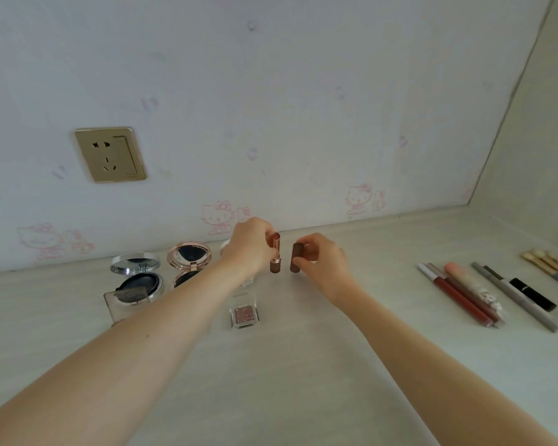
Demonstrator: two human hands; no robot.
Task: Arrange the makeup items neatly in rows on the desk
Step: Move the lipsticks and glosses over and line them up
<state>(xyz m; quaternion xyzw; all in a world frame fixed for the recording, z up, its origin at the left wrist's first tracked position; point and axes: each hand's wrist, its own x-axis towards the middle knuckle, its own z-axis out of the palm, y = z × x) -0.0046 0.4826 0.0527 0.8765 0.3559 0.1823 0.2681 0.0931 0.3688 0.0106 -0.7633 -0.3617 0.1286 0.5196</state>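
Observation:
My left hand point(250, 244) holds an uncapped rose-gold lipstick point(275, 254) upright above the desk. Just to its right, my right hand point(322, 262) holds the brown lipstick cap point(296, 257), apart from the tube. Below them a small square eyeshadow pot point(243, 315) lies on the desk. To the left stand an open silver cushion compact point(137, 276) and an open rose-gold compact point(189, 260), mirrors up. A clear case point(124, 304) lies in front of the silver compact. My left hand partly hides a white item.
At the right lies a row of lip glosses point(458, 296), a pink tube point(471, 281), grey pencils point(512, 296), a black tube point(533, 294) and brushes point(551, 268). The wall with a gold socket point(110, 154) bounds the pale desk point(287, 365) behind, a side panel at right.

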